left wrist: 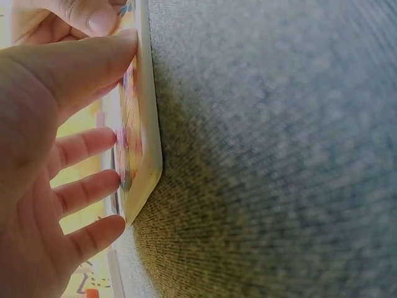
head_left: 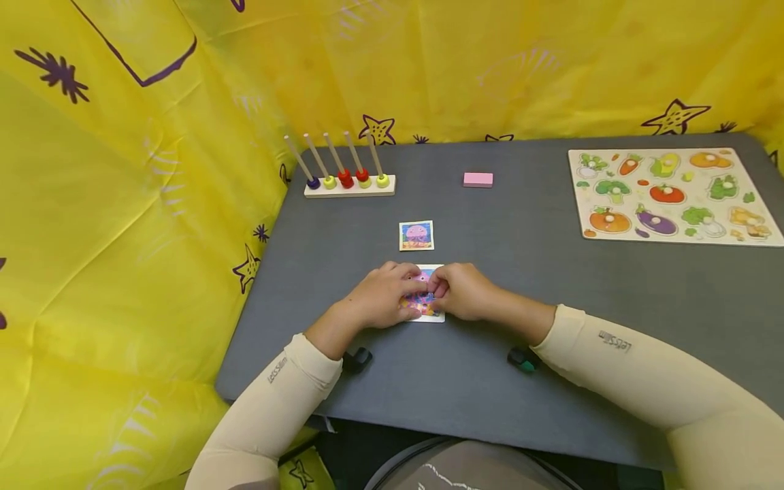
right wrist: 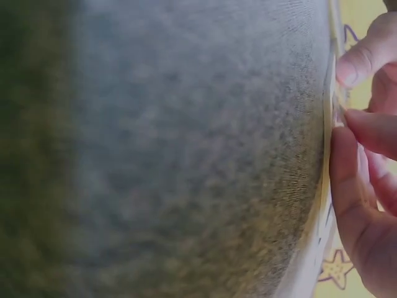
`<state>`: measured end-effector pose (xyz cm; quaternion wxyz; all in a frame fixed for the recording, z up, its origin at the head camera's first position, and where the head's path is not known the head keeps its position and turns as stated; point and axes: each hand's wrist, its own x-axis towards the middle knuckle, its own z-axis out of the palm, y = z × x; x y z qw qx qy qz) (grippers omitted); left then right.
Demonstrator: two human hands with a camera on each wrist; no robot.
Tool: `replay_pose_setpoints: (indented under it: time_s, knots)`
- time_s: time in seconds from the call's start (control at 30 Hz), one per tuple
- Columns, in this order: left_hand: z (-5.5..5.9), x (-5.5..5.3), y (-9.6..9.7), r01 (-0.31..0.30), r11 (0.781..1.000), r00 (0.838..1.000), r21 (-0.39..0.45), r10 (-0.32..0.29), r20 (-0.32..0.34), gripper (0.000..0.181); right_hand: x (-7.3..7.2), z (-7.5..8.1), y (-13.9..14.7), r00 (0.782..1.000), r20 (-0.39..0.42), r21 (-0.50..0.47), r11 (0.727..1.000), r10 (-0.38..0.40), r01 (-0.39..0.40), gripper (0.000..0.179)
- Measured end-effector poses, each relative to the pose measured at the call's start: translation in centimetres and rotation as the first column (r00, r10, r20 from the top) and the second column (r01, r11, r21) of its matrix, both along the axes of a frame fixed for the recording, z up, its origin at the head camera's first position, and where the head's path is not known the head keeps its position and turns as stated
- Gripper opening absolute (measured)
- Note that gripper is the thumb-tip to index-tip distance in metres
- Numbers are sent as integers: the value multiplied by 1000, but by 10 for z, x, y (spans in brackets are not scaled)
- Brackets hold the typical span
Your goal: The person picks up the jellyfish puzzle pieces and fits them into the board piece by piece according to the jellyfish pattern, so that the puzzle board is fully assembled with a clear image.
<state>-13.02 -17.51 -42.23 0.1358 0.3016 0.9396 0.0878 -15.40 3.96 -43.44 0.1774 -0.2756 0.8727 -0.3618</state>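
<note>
A small picture puzzle (head_left: 422, 314) in a pale frame lies on the grey table, with pink, blue and orange parts showing between the hands. My left hand (head_left: 384, 296) rests on its left side; in the left wrist view the thumb (left wrist: 99, 62) lies along the near edge and the spread fingers (left wrist: 90, 192) touch the top. From the right, my right hand (head_left: 468, 291) pinches at a small puzzle piece over the board, its fingers curled and mostly covering the piece. Just beyond the hands lies a square jellyfish picture card (head_left: 416, 235).
At the back left stands a peg stacker (head_left: 349, 190) with coloured rings. A pink block (head_left: 478, 180) lies near the back middle. To the right is a vegetable knob puzzle (head_left: 674, 197). Yellow patterned cloth (head_left: 429, 68) hangs behind and left of the table (head_left: 490, 401).
</note>
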Motion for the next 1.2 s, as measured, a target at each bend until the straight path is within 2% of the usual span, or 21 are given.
replay_pose_setpoints:
  time_s: [0.17, 0.27, 0.57, 0.8, 1.1, 1.2]
  knots:
    - [-1, 0, 0, -12, 1000, 1000, 22, 12, -1, 45, 1, 3, -5, 997, -74, 65, 998, 24, -19, 12]
    - [-1, 1, 1, -26, 999, 1000, 23, 27, -16, 45, -1, 4, -7, 995, -88, 94, 995, 46, -38, 12]
    - [-6, 1, 6, -87, 996, 995, 15, 88, -44, 50, -18, 8, -12, 999, -23, 144, 989, 33, -29, 15]
    - [-5, -2, 6, -108, 994, 994, 37, 108, -2, 52, -24, 7, -11, 998, 56, 193, 981, 0, -11, 18]
    - [-2, -2, 7, -140, 989, 990, 54, 138, 35, 54, -25, 3, -12, 998, 58, 192, 981, -14, 3, 21]
    - [-1, -2, 8, -163, 985, 986, 59, 160, 41, 54, -27, 4, -11, 992, 126, 151, 988, -21, 2, 18]
